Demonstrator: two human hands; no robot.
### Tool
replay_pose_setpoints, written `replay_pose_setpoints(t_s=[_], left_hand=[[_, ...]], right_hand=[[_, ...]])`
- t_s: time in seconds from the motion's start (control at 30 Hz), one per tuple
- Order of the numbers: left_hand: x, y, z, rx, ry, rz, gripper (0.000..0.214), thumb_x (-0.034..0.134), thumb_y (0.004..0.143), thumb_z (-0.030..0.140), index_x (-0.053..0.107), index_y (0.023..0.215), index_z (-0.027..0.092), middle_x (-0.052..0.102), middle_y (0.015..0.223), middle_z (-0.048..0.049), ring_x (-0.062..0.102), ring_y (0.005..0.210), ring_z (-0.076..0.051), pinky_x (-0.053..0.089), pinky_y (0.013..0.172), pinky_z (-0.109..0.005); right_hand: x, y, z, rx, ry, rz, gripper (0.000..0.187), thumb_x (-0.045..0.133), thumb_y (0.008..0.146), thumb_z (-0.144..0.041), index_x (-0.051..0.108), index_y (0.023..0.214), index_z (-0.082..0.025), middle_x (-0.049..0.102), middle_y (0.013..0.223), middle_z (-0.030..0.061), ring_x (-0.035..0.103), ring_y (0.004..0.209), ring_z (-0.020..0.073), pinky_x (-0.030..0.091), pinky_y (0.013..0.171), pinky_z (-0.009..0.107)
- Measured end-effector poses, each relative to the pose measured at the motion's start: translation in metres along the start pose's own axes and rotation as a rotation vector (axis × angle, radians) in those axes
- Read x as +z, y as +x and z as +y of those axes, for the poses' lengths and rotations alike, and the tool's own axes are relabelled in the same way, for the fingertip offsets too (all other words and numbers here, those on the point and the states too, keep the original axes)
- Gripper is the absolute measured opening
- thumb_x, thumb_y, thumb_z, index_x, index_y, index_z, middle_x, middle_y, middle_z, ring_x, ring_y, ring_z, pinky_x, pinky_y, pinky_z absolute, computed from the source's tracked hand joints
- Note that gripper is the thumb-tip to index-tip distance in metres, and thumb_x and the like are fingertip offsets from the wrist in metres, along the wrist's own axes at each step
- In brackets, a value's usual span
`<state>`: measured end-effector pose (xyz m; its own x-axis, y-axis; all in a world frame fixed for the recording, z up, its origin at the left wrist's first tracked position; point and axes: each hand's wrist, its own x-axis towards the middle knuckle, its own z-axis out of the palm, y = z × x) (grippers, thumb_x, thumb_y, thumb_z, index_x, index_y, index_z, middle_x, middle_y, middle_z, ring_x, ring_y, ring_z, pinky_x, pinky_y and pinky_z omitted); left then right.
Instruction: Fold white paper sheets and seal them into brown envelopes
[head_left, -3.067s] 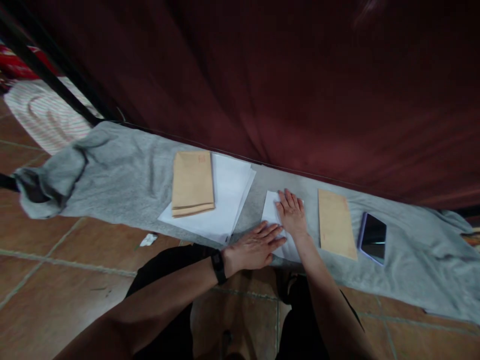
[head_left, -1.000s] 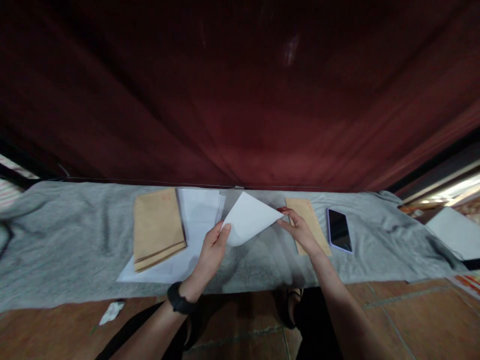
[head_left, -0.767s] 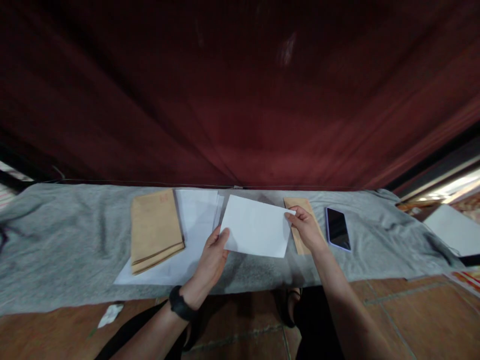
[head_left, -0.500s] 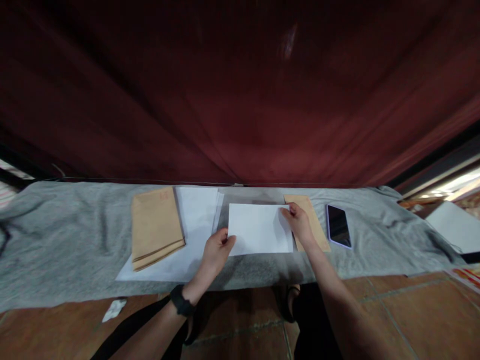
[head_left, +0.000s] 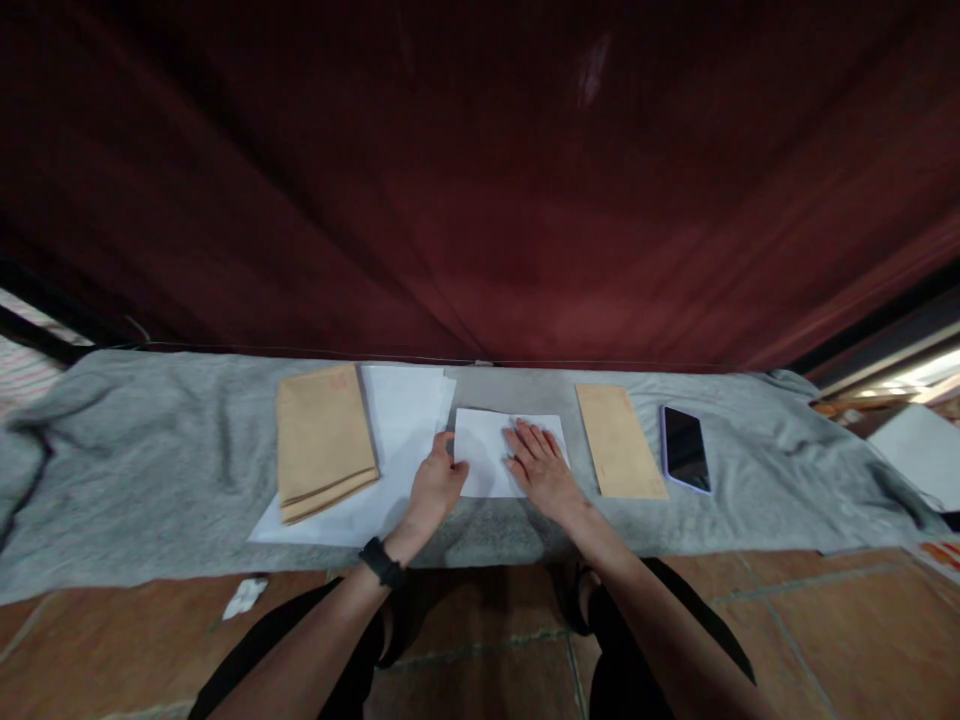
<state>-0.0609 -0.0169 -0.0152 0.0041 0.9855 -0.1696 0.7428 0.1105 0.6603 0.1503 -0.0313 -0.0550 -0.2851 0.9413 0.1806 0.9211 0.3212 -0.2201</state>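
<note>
A white folded sheet of paper [head_left: 480, 455] lies on the grey cloth in front of me. My right hand [head_left: 544, 470] is spread flat on its right part, fingers stretched out and palm down. At its left edge is my left hand [head_left: 437, 482], with the thumb touching the paper and a gap between thumb and forefinger; the other fingers are curled and partly hidden. To the right lies a single brown envelope [head_left: 621, 442]. A stack of brown envelopes [head_left: 324, 430] rests on larger white sheets [head_left: 405, 420] at the left.
A phone in a pale purple case [head_left: 685, 448] lies to the right of the single envelope. The grey cloth [head_left: 187, 460] covers the long surface, with a dark red curtain [head_left: 480, 200] hanging behind it. A crumpled white tissue [head_left: 245, 597] is on the tiled floor.
The paper now lies flatter and looks narrower. My right hand has gone from pinching its upper right corner to pressing flat on it. My left thumb and forefinger have spread apart.
</note>
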Motion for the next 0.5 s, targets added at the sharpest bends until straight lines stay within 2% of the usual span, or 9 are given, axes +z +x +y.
replay_pose_setpoints(t_s=[0.1, 0.23, 0.3, 0.37, 0.43, 0.5], left_hand=[[-0.005, -0.008, 0.008, 0.062, 0.291, 0.059, 0.051, 0.051, 0.089, 0.017, 0.042, 0.140, 0.015, 0.072, 0.084, -0.0065, 0.069, 0.073, -0.022, 0.049, 0.069, -0.030], [0.003, -0.024, 0.020, 0.379, 0.547, 0.214, 0.036, 0.038, 0.095, 0.013, 0.058, 0.125, 0.015, 0.071, 0.105, -0.0144, 0.067, 0.098, -0.028, 0.050, 0.090, -0.042], [0.018, -0.026, 0.025, 0.538, 0.530, 0.260, 0.040, 0.036, 0.095, 0.011, 0.058, 0.129, 0.015, 0.067, 0.121, -0.0151, 0.061, 0.117, -0.030, 0.045, 0.102, -0.046], [0.037, -0.022, 0.030, 0.664, 0.435, 0.260, 0.048, 0.038, 0.098, 0.020, 0.044, 0.145, 0.016, 0.056, 0.141, -0.0141, 0.047, 0.137, -0.030, 0.035, 0.114, -0.048], [0.057, -0.014, 0.032, 0.660, 0.339, 0.245, 0.055, 0.037, 0.101, 0.032, 0.032, 0.153, 0.016, 0.046, 0.153, -0.0136, 0.035, 0.146, -0.029, 0.030, 0.119, -0.050], [0.071, -0.005, 0.032, 0.611, 0.297, 0.197, 0.061, 0.034, 0.102, 0.042, 0.028, 0.155, 0.012, 0.042, 0.155, -0.0169, 0.032, 0.147, -0.029, 0.028, 0.120, -0.051]], right_hand=[[0.003, -0.003, -0.002, 0.028, -0.022, -0.031, 0.053, 0.034, 0.104, -0.044, 0.035, 0.154, -0.026, 0.030, 0.162, 0.0074, 0.026, 0.150, 0.0254, 0.023, 0.122, 0.052], [0.004, -0.003, -0.001, 0.043, -0.027, -0.032, 0.053, 0.033, 0.104, -0.044, 0.034, 0.155, -0.026, 0.030, 0.162, 0.0072, 0.027, 0.150, 0.0254, 0.022, 0.122, 0.052], [0.003, -0.003, -0.002, 0.042, -0.033, -0.038, 0.053, 0.032, 0.104, -0.040, 0.033, 0.155, -0.025, 0.030, 0.162, 0.0074, 0.027, 0.150, 0.0258, 0.023, 0.122, 0.053], [0.004, -0.003, -0.003, 0.031, -0.053, -0.047, 0.053, 0.033, 0.103, -0.032, 0.034, 0.155, -0.023, 0.029, 0.162, 0.0076, 0.027, 0.150, 0.0263, 0.023, 0.122, 0.052], [0.005, -0.003, -0.005, 0.018, -0.081, -0.055, 0.056, 0.035, 0.099, -0.024, 0.034, 0.155, -0.021, 0.028, 0.162, 0.0078, 0.027, 0.150, 0.0270, 0.021, 0.122, 0.051], [0.007, -0.003, -0.007, 0.022, -0.108, -0.055, 0.059, 0.037, 0.096, -0.020, 0.034, 0.155, -0.020, 0.029, 0.162, 0.0083, 0.027, 0.150, 0.0280, 0.021, 0.122, 0.051]])
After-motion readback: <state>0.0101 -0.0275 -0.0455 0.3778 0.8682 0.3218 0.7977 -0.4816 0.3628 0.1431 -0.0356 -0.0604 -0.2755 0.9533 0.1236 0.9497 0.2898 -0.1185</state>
